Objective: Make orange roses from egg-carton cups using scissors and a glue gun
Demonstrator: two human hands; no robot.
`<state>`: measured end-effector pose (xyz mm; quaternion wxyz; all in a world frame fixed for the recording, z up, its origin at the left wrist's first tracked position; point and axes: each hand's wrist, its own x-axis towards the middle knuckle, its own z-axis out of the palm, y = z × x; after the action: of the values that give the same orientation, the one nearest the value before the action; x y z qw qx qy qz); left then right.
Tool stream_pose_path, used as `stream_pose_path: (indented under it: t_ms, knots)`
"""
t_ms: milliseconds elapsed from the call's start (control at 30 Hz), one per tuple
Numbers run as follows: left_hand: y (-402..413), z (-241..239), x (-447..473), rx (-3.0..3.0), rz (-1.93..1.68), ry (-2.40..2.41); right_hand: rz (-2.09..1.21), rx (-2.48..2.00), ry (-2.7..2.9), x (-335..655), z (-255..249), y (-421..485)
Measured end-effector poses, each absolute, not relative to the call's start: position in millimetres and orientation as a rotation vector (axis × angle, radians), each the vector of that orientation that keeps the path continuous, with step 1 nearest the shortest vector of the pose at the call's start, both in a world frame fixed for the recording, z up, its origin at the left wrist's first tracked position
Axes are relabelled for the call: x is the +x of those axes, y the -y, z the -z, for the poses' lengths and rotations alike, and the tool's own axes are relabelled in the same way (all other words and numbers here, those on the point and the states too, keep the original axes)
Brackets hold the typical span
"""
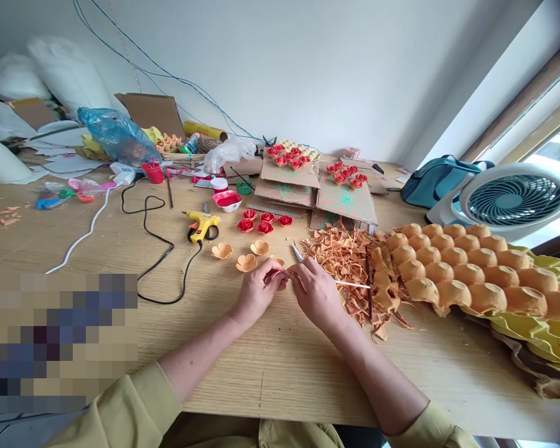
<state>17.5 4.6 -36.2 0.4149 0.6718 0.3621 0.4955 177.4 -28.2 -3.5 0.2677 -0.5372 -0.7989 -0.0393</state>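
My left hand (pixel 261 285) and my right hand (pixel 316 291) meet over the table, fingertips pinched together around something small and mostly hidden. A thin white stick (pixel 354 284) projects from beside my right hand; whether that hand holds it I cannot tell. Just beyond the right knuckles shows a pointed metal blade (pixel 297 252). Several petal-shaped orange cups cut from egg carton, one of them an open cup (pixel 222 251), lie near my left hand, one partly covered by it. Behind these sit several red paper roses (pixel 265 228).
Orange carton scraps (pixel 340 255) are heaped right of my hands, beside stacked egg trays (pixel 452 261). A yellow glue gun (pixel 200 225) with a black cord lies left. Farther back are a bowl of red paint (pixel 227 200), cardboard (pixel 348 202) carrying roses, and a fan (pixel 513 199).
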Motion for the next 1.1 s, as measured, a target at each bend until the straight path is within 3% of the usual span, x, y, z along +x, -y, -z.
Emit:
stream_pose_path:
  t_ms: [133, 367, 633, 900, 1100]
  knots:
    - [-5, 39, 17, 1.741, -1.226, -0.908, 0.069, -1.445, 2.150, 179, 3, 30]
    - [-3, 36, 19, 1.599, -1.185, -0.877, 0.327, -1.387, 2.316, 179, 3, 29]
    - [-3, 35, 18, 1.723, -1.244, -0.919, -0.003, -1.423, 2.092, 178, 4, 29]
    - [-1, 31, 19, 1.634, -1.221, -0.891, 0.313, -1.358, 2.279, 181, 5, 28]
    - [0, 28, 18, 1.768, -1.293, -0.921, 0.040, -1.398, 2.082, 176, 3, 30]
